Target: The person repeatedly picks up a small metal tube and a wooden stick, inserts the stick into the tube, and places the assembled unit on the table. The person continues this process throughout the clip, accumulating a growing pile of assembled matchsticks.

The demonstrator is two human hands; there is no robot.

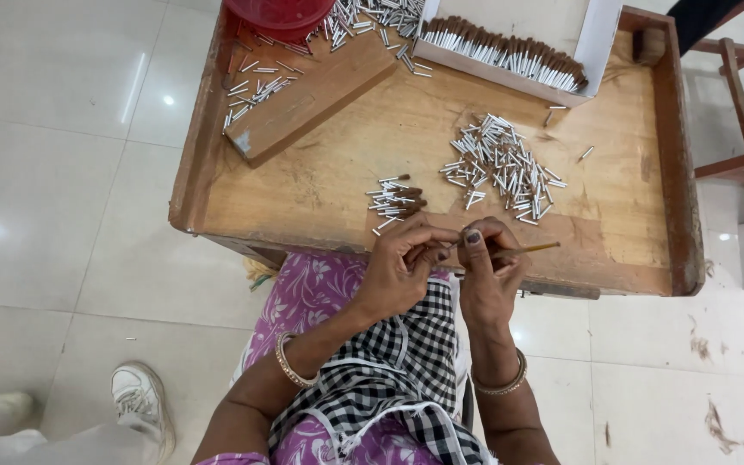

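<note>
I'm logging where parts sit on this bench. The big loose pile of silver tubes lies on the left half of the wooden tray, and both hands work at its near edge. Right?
Not quite. The head view shows the big pile of silver tubes on the tray's right half. Both the left hand and right hand do work at its near edge.

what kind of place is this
Probably a small handwork shop for making brushes: a low wooden tray table bears a heap of metal ferrules, and a white box holds finished bristle-tipped ones.

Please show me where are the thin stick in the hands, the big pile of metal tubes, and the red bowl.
thin stick (541,248), head view, its free right end.
pile of metal tubes (501,168), head view, pile's middle.
red bowl (279,15), head view, its side wall.
</note>
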